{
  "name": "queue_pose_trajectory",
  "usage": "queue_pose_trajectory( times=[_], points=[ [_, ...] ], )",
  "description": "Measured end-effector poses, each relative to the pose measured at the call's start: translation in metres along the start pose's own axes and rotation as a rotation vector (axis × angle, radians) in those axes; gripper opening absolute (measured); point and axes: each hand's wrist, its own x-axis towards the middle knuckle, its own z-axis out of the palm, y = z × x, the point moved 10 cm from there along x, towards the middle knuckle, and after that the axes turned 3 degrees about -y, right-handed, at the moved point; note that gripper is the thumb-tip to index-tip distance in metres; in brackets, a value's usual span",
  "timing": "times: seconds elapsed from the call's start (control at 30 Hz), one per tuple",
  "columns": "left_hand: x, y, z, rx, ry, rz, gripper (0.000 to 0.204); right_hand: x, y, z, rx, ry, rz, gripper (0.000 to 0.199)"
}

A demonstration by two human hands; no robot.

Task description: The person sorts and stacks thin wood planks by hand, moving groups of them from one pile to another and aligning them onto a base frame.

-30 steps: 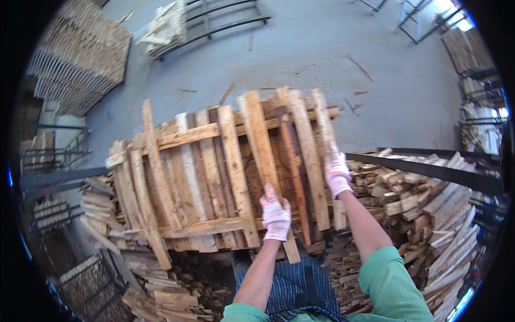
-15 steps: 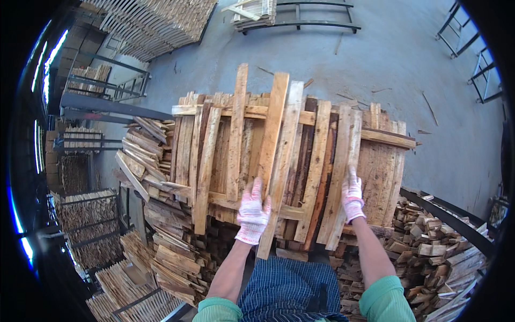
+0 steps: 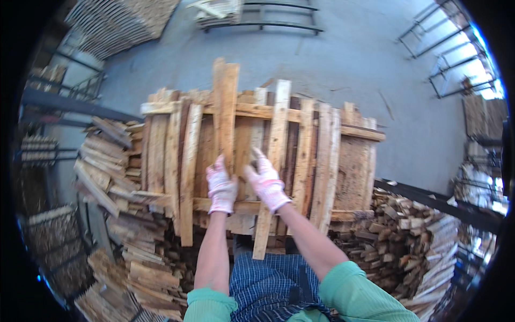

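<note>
Both my hands wear white-and-pink knitted gloves, over a layer of wooden slats on a stack. My left hand [image 3: 221, 187] is at the near ends of two wooden slats [image 3: 229, 110] lying side by side, its fingers at their left and its thumb at their right. These slats jut past the stack's far edge. My right hand [image 3: 266, 182] has its fingers apart, slightly blurred, beside a long pale slat [image 3: 278, 129] that reaches toward my apron. Beneath, a far crosspiece [image 3: 354, 132] and a near crosspiece [image 3: 346, 214] run left to right under the slats.
Loose wood pieces are heaped at the left [image 3: 102, 172] and a pile of short offcuts [image 3: 397, 225] lies at the right, beside a dark metal rail [image 3: 440, 206]. Metal frames [image 3: 279, 24] stand on the grey floor [image 3: 343, 59], and stacked slats [image 3: 118, 27] are at the far left.
My right hand has left the right-hand slats and come in close to my left hand. One slat has shifted left against its neighbour. The whole view has turned, moving the stack leftward.
</note>
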Motion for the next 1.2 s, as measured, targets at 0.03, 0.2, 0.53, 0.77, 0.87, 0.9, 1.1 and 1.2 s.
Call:
queue_pose_trajectory(
  times=[0.03, 0.2, 0.53, 0.77, 0.87, 0.9, 1.1, 1.2],
  points=[
    [-0.002, 0.007, -0.005, -0.133, 0.004, 0.093, 0.076, 0.006, -0.001, 0.007, 0.007, -0.01, 0.115, 0.075],
    [-0.078, 0.104, -0.037, -1.194, -0.447, -0.149, 0.058, -0.01, -0.006, -0.003, 0.834, -0.137, 0.256, 0.101],
    [-0.064, -0.019, -0.082, 0.251, 0.131, 0.236, 0.071, -0.132, 0.089, -0.277, -0.465, 0.433, 0.248, 0.102],
    [0.005, -0.14, -0.067, 0.431, -0.17, -0.327, 0.114, -0.09, 0.156, -0.281, -0.481, 0.26, 0.314, 0.092],
    [0.004, -0.085, -0.063, 0.42, -0.226, -0.348, 0.119, -0.102, 0.168, -0.313, -0.298, 0.346, -0.004, 0.085],
    [0.002, -0.105, -0.071, 0.251, -0.102, -0.255, 0.12, -0.1, 0.155, -0.312, -0.338, 0.37, 0.048, 0.081],
    [0.012, -0.127, -0.048, 0.208, -0.192, -0.328, 0.111, -0.126, 0.17, -0.393, -0.185, 0.366, -0.003, 0.069],
    [-0.011, -0.15, -0.065, 0.043, -0.125, -0.378, 0.104, -0.125, 0.133, -0.306, -0.374, 0.262, 0.057, 0.063]
  ],
)
